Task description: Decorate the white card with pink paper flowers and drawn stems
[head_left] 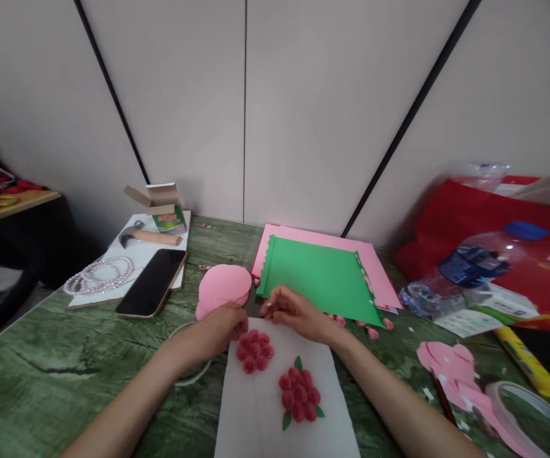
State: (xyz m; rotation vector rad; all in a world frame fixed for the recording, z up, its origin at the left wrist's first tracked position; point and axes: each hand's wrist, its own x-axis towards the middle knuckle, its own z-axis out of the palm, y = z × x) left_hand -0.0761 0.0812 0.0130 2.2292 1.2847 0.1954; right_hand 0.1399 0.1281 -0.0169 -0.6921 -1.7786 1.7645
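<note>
A white sheet of paper [275,413] lies in front of me with two clusters of rolled paper flowers on it. The upper red-pink flower cluster [254,351] sits near its top left corner. Lower right is a second flower cluster [299,395], edged with green paper leaves. Beside the upper cluster, at the sheet's corner, my left hand [224,327] has its fingers pressed together; what they grip is hidden. My right hand [298,313] is over the sheet's top edge, fingers curled in a pinch, with a tiny white speck at the fingertips.
Pink paper shapes [224,286] lie beyond my left hand. Green paper [317,273] rests on pink sheets at the back. Left are a phone [153,283], a hammer [155,237], beads [98,277] and a small box [170,219]. Right are a bottle [475,264], glue stick [532,362] and tape roll [498,407].
</note>
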